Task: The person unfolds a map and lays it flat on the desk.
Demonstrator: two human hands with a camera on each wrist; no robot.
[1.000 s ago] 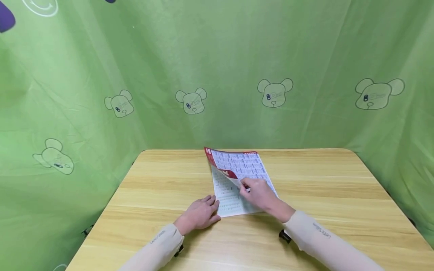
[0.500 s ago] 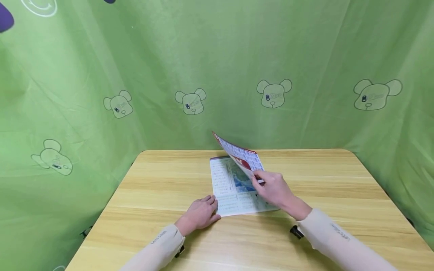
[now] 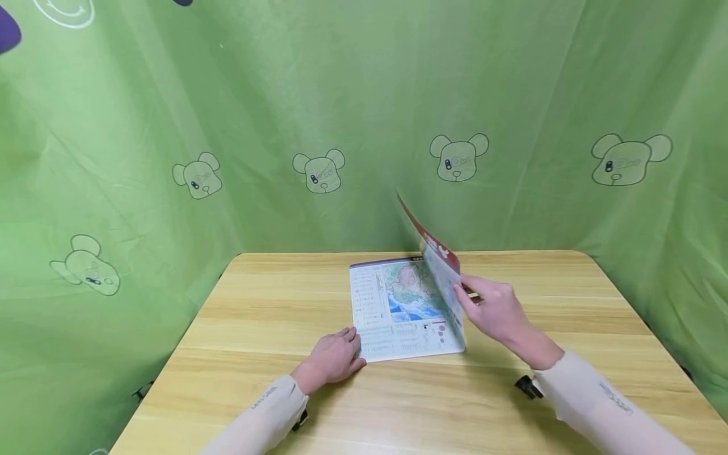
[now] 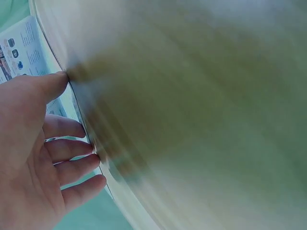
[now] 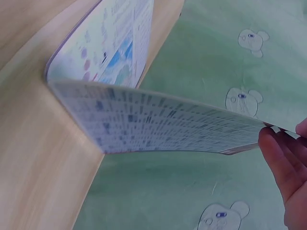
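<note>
Left hand [image 4: 29,148] lies open, fingers [image 4: 72,146] touching the blurred table edge [image 4: 91,139]

The left hand [image 3: 332,357] lay flat, palm down, fingers straight and spread a little, its fingertips [image 3: 354,335] pointing forward and to the right. Its forearm, in a pale beige sleeve, reached in from the lower left. The right hand [image 3: 493,309] was raised higher and further forward, with thumb and fingers [image 5: 283,163] pinched together, knuckles up. Its sleeved forearm came in from the lower right, angled up toward the hand, the wrist slightly bent
</note>
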